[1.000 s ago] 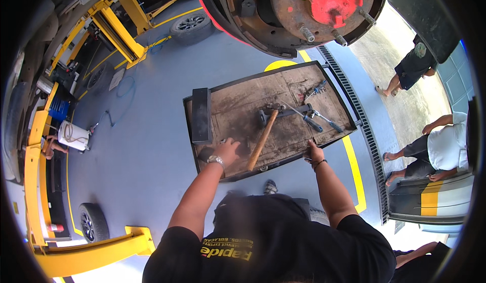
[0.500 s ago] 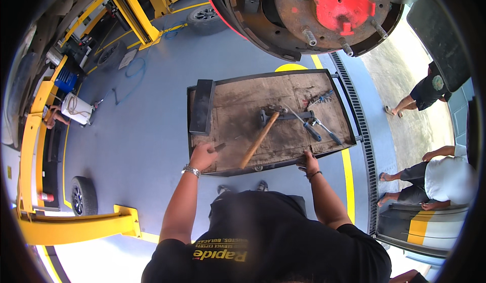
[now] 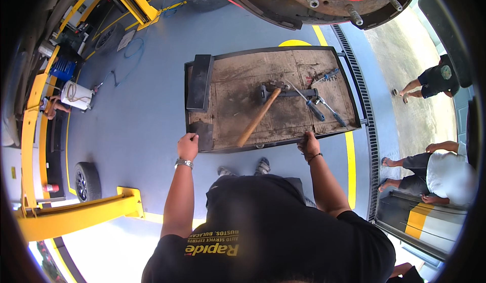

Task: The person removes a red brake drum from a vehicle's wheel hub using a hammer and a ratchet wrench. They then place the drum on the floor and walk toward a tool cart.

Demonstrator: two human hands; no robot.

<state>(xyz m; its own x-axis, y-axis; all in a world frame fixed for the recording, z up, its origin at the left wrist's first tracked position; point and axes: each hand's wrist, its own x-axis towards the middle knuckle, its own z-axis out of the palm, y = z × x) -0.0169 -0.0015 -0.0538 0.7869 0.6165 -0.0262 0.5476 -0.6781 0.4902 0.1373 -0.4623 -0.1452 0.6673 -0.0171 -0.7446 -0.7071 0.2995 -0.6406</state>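
Observation:
A shallow black tool cart [image 3: 263, 50] with a cardboard-lined top stands before me. My left hand [image 3: 188, 145] is closed at its near left corner, apparently round the rim, with the fingertips beside a dark square sheet [image 3: 203, 134] lying flat there. Closed on the near rim further right is my right hand [image 3: 308, 145]; its fingers are partly hidden. A wooden-handled hammer [image 3: 259, 117] lies across the middle over a dark-headed tool [image 3: 288, 92]. Right of it are a blue-handled screwdriver [image 3: 315, 110] and a ratchet-like tool [image 3: 331, 112]. A long black box [image 3: 200, 83] occupies the left end.
A rusty wheel hub with studs [image 3: 324, 2] hangs beyond the cart. Yellow lift posts [image 3: 132, 2] and a lift arm [image 3: 83, 219] stand left, near a loose wheel [image 3: 87, 182]. A floor drain [image 3: 372, 131] runs along the right. Two people [image 3: 430, 83] are further right.
My left hand has shifted left to the cart's corner; the dark piece at its fingers now lies flat as a square sheet. The right hand stays on the rim. The whole view has tilted.

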